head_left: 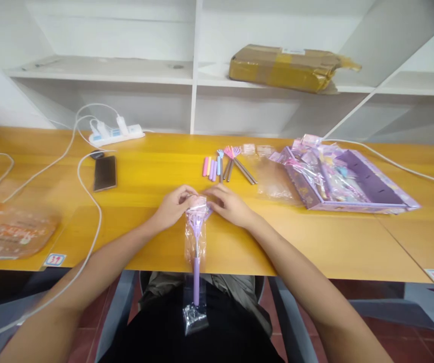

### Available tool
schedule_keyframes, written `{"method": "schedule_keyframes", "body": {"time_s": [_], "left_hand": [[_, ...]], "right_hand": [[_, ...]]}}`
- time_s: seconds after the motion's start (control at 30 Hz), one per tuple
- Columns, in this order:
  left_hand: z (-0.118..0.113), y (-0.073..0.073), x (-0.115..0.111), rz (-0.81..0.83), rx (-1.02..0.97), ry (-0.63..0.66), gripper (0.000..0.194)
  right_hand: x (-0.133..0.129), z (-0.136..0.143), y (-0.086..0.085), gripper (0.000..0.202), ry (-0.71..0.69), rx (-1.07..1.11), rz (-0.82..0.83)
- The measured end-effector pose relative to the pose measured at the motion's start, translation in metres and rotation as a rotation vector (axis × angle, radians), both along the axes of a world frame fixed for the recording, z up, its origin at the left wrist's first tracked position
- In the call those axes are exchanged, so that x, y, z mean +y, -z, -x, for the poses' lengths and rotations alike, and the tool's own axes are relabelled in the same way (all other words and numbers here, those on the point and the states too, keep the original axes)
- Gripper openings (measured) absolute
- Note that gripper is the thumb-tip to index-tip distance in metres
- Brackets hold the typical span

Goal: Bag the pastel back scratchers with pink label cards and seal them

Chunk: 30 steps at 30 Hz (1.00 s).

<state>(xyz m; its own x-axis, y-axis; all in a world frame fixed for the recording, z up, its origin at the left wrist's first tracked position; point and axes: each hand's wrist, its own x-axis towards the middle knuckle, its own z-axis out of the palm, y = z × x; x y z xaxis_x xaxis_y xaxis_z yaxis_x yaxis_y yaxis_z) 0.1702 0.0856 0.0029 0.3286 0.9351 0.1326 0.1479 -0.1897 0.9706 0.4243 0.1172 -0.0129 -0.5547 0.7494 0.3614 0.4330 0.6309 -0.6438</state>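
Purple scratcher (196, 282) lay in a clear bag (202, 247), claw on the table (156, 254), handle jutting past its front edge over the lap. The left hand (174, 206) pinched the bag's top; the right hand (231, 205) was curled close beside it, its grip impossible to tell. The overhanging handle's weight could drag everything off if the fingers slackened, and the splayed prongs could snag or tear the thin film if pulled.

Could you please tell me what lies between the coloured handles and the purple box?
The claw-headed rods, then clear bags, as the head view shows.
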Motion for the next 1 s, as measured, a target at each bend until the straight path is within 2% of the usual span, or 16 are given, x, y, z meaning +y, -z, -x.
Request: {"method": "schedule_keyframes", "body": {"time_s": [0.17, 0.3, 0.43, 0.57, 0.8, 1.0], "left_hand": [[0.001, 0.001, 0.001, -0.004, 0.042, -0.054, 0.029], [0.001, 0.002, 0.002, 0.037, 0.005, -0.058, 0.032], [0.000, 0.000, 0.003, 0.112, -0.038, 0.005, 0.044], [0.000, -0.004, 0.003, 0.093, 0.008, 0.047, 0.037], [0.001, -0.009, 0.001, 0.065, 0.028, 0.016, 0.037], [0.001, -0.010, 0.000, 0.003, 0.070, 0.188, 0.031]], "right_hand": [[0.003, 0.005, 0.007, 0.048, -0.093, -0.127, -0.044], [0.005, 0.005, 0.010, 0.043, -0.121, -0.126, -0.037], [0.007, 0.001, 0.012, 0.038, -0.118, -0.113, -0.029], [0.005, -0.001, 0.010, 0.040, -0.088, -0.160, -0.014], [0.005, 0.001, 0.011, 0.048, -0.049, -0.206, 0.010], [0.007, 0.003, 0.013, 0.032, -0.035, -0.205, 0.025]]}}
